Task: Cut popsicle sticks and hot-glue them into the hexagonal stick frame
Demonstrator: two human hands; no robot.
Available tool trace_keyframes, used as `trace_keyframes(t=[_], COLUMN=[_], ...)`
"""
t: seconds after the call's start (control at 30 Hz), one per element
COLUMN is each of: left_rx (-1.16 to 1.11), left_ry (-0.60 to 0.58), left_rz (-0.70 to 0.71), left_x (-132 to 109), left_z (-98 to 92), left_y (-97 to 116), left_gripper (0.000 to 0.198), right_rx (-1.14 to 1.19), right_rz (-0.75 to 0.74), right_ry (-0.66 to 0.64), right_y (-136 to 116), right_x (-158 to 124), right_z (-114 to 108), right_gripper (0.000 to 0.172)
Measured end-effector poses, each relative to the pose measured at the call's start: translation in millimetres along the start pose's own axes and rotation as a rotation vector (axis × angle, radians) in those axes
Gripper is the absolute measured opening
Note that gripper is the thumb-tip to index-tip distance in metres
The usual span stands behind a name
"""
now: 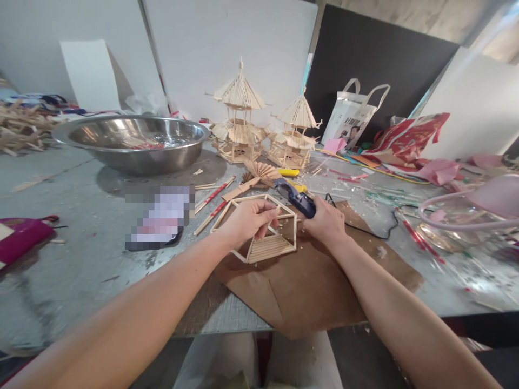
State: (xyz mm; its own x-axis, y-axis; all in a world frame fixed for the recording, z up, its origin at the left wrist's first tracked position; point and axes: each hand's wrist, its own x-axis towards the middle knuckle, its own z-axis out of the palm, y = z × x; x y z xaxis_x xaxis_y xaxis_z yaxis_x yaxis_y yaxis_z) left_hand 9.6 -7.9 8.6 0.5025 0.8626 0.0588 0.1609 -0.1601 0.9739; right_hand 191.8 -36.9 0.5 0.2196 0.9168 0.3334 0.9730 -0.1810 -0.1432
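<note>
A hexagonal frame of thin wooden sticks (271, 249) lies on a sheet of brown paper (320, 292), with one wedge filled by sticks laid side by side. My left hand (249, 220) is over the frame's middle, thumb and fingers pinched together. What they hold is hidden by the fingers. To the right, my right hand (325, 220) is wrapped round the handle of a dark blue glue gun (295, 198). The gun's front end points left, above the frame's far side. Its black cord (377, 236) trails off to the right.
Two pagoda models of sticks (240, 116) (299, 129) stand behind. A steel basin (133, 154) and a phone with a blurred screen (162, 219) are on the left. Loose sticks (214, 195) and a yellow-handled tool (288, 173) lie near the frame. A white bag (349, 116) stands back right.
</note>
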Motion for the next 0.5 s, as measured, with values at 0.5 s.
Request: trace_keyframes(t=[0.5], left_rx=[-0.116], left_ry=[0.105], left_rz=[0.043], left_x=[1.6], left_z=[-0.4], left_y=[1.9], left_gripper=[0.017], right_rx=[0.122], right_rz=[-0.245], right_ry=[0.048], right_y=[6.0], right_x=[1.8], right_z=[5.4], right_gripper=[0.049])
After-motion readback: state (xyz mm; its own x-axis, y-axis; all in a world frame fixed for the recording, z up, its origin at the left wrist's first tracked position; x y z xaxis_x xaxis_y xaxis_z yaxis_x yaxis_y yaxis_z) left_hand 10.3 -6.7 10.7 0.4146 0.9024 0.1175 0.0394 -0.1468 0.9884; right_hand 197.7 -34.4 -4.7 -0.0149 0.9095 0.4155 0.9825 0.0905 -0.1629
